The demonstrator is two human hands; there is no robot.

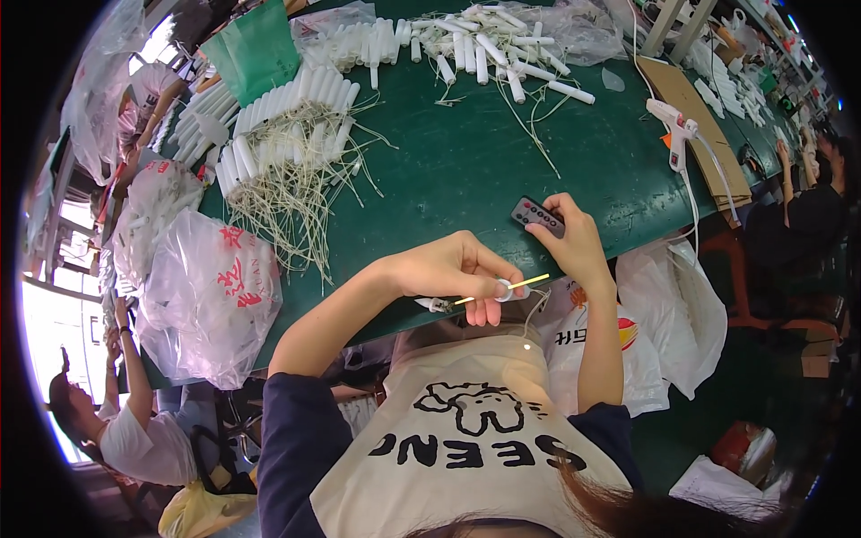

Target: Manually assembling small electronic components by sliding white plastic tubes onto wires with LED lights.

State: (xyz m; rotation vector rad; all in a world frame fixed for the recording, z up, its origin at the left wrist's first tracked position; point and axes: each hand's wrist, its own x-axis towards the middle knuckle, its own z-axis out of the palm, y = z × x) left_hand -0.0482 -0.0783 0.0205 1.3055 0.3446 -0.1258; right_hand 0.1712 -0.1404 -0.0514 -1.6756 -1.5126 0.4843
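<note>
Near the table's front edge, my left hand (459,267) pinches a small white round part between thumb and fingers. A thin bright yellow strip (535,281) runs across it and sticks out on both sides. Beside that hand lies a white plug-like end (433,305), and a thin pale wire (538,309) hangs below on the right. My right hand (578,240) is closed on a small dark remote control (536,215) with several round buttons, held just above the green tabletop (448,161). How the strip joins the round part is hidden by my fingers.
White tubes (300,99) with tangled wires (282,206) are heaped at the left, more tubes (484,49) at the back. A white glue gun (671,130) lies at the right by a cardboard sheet (686,108). Plastic bags (211,296) flank the table; other people sit nearby.
</note>
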